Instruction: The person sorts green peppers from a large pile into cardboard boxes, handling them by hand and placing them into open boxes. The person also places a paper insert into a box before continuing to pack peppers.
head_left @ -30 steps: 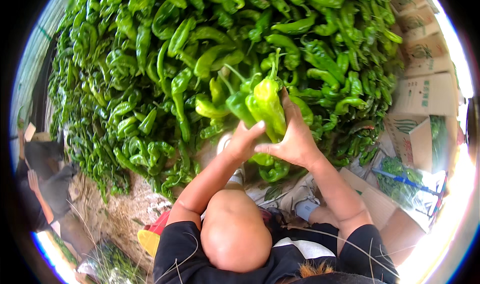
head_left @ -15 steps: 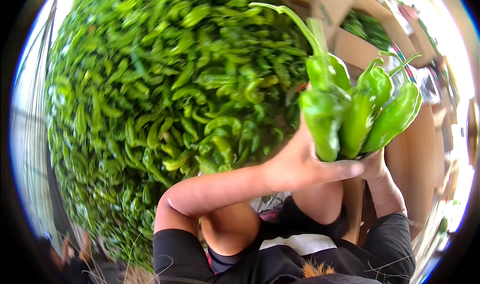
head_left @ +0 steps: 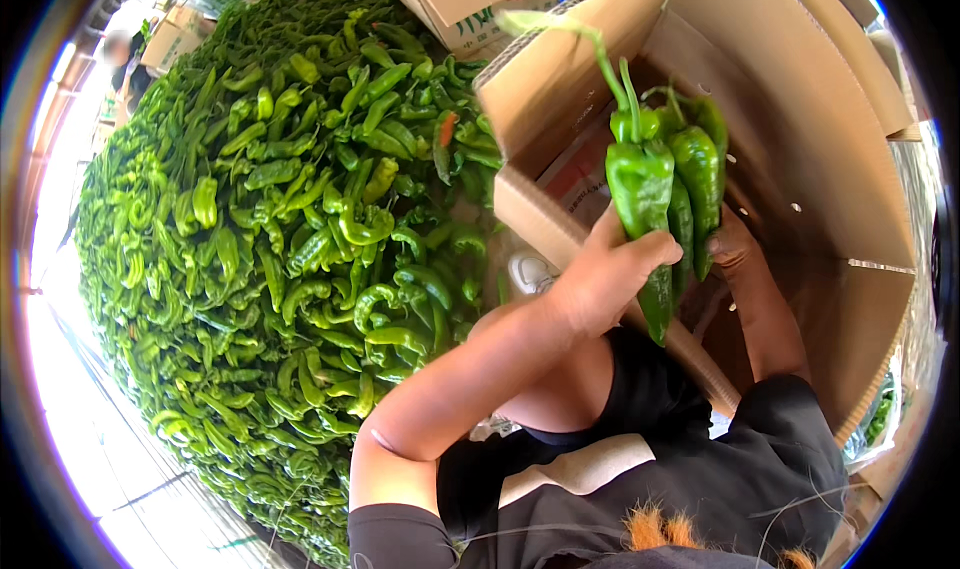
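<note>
Green peppers (head_left: pixel 655 184) are held as a bunch above the open cardboard box (head_left: pixel 850 199); left hand (head_left: pixel 605 279) fingers curl around them, right hand (head_left: pixel 735 254) behind them, its fingers hidden.

Your right hand (head_left: pixel 735 254) was mostly hidden behind the bunch of green peppers (head_left: pixel 660 184), so its grip could not be made out. The cardboard box (head_left: pixel 800 169) floor under the bunch was out of sight, and its far flaps ran off the frame.
</note>
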Tool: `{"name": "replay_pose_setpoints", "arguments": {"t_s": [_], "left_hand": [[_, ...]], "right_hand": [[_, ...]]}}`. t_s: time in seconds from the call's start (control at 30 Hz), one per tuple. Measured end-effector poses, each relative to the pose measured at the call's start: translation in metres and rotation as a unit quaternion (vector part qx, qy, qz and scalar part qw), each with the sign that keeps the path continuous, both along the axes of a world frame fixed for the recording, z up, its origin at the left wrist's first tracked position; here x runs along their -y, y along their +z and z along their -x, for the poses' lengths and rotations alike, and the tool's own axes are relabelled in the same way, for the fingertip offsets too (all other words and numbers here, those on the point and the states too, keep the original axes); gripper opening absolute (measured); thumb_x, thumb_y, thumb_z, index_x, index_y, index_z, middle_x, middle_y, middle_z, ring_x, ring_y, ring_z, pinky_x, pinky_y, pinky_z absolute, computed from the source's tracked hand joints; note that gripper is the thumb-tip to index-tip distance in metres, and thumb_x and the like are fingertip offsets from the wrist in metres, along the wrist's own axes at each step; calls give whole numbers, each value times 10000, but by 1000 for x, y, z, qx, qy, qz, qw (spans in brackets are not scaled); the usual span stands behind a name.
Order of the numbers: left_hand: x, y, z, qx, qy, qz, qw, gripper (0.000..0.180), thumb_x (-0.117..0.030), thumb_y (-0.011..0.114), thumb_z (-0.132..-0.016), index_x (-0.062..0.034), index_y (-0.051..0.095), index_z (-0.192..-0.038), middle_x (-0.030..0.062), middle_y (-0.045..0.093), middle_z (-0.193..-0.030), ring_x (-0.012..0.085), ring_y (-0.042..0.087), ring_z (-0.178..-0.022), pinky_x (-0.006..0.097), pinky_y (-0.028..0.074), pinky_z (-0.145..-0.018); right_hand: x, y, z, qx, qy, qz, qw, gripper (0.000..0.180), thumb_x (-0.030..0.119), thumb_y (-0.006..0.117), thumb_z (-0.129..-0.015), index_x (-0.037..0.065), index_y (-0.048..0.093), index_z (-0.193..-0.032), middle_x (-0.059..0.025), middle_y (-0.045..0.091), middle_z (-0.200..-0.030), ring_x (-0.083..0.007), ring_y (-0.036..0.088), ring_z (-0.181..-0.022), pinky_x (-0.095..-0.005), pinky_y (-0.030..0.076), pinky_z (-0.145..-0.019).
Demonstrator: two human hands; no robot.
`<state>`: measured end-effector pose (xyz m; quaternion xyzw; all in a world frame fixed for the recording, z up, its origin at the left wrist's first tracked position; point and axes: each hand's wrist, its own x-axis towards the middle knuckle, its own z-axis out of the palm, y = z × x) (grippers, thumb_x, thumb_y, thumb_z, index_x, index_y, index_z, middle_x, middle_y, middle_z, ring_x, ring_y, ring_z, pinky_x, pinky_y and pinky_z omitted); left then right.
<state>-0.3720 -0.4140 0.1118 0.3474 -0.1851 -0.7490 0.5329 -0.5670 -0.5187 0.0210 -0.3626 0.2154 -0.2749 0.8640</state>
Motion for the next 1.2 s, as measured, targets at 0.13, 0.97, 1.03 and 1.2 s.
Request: {"name": "replay_pose_setpoints", "arguments": {"t_s": [0.13,0.97,1.03,1.2], "left_hand": [[19,-26,8,-36,-35,-100,994,455,-65,538,-908,-7,398,-1337,119,539,-1247,248,533,-1153,434,469,-937],[-298,31,-94,857,76,-222,460,356,41,607,-793,29,591,-1148,209,532,-1329,355,479,-1268,445,374,-1056],[-313,35,-80,869,81,-262,411,307,-10,591,-826,31,592,-1130,210,541,-1303,363,477,-1251,454,374,-1047],[-330,51,-39,907,26,-286,306,335,-301,658,-889,-77,642,-1138,196,623,-1196,401,555,-1136,517,388,-990]], "right_hand": [[18,-106,23,11,59,-125,990,915,116,872,-575,18,454,-1383,-115,605,-1255,-261,600,-1124,-400,486,-964],[62,-269,-21,-590,-50,456,664,829,310,763,-718,9,385,-1392,-270,414,-1395,-431,415,-1279,-498,367,-1044],[22,-283,-2,-533,19,549,643,954,354,791,-691,49,311,-1456,-274,294,-1482,-458,343,-1317,-541,362,-1043],[-32,-263,-54,-552,115,492,663,1138,399,833,-568,279,220,-1519,-238,19,-1580,-539,121,-1395,-621,285,-1087]]}}
